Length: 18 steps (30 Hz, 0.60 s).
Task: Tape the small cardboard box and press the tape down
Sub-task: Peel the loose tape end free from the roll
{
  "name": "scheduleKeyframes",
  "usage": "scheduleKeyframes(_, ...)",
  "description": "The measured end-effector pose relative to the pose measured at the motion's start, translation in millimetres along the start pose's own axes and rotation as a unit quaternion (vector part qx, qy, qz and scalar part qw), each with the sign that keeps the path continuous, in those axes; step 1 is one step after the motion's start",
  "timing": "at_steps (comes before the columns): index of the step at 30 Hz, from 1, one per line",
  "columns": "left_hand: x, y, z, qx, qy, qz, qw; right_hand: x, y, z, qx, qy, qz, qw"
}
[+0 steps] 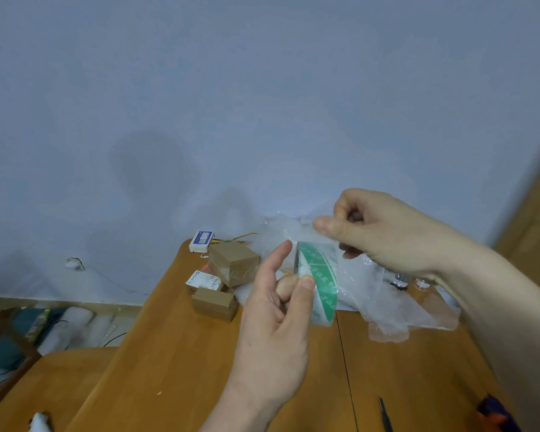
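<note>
Your left hand (275, 310) grips green-printed tape roll (318, 282) at frame centre; right hand (384, 235) pinches its pulled end; bubble wrap (387, 307) behind, small cardboard boxes (233, 266) lie centre-left on wooden table (169, 353)

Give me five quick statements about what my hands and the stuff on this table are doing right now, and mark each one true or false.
1. The left hand holds the tape roll. True.
2. The right hand rests flat on the table. False: it is raised, pinching the clear tape end pulled from the roll.
3. Two plain brown cardboard boxes, the larger box and the smaller box, sit on the table beyond the hands. True.
4. The roll's core is printed red. False: it is green with white marks.
5. Bubble wrap lies on the table behind the roll. True.
</note>
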<state>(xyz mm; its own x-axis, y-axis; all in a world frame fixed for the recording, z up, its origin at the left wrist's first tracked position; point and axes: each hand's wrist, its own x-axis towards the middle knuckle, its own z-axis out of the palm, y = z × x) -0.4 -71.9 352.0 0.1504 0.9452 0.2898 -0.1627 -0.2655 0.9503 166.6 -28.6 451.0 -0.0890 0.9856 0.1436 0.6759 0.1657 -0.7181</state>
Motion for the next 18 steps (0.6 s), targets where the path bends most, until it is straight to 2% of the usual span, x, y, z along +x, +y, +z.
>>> scheduleKeyframes(2, -1, 1, 1, -0.006, 0.000, 0.002, 1.000, -15, 9, 8, 0.100, 0.092, 0.042, 0.990)
scheduleKeyframes(3, -1, 2, 2, -0.011, 0.001, 0.002, 1.000, -24, 15, 15, 0.138, 0.108, 0.063, 0.982)
scheduleKeyframes(6, 2, 3, 7, -0.044, 0.010, 0.004, 0.999, -49, 25, 46, 0.202, 0.067, 0.076, 0.974)
scheduleKeyframes(9, 4, -2, 14, -0.077, 0.034, -0.012, 0.996, -57, 28, 73, 0.256, 0.077, 0.045, 0.963)
scheduleKeyframes(14, 1, -9, 30, 0.018, 0.083, 0.001, 0.996, -59, 27, 86, 0.302, 0.134, 0.048, 0.942)
scheduleKeyframes(18, 0, -18, 41, 0.072, 0.122, 0.011, 0.990, -61, 25, 93, 0.331, 0.187, 0.117, 0.917)
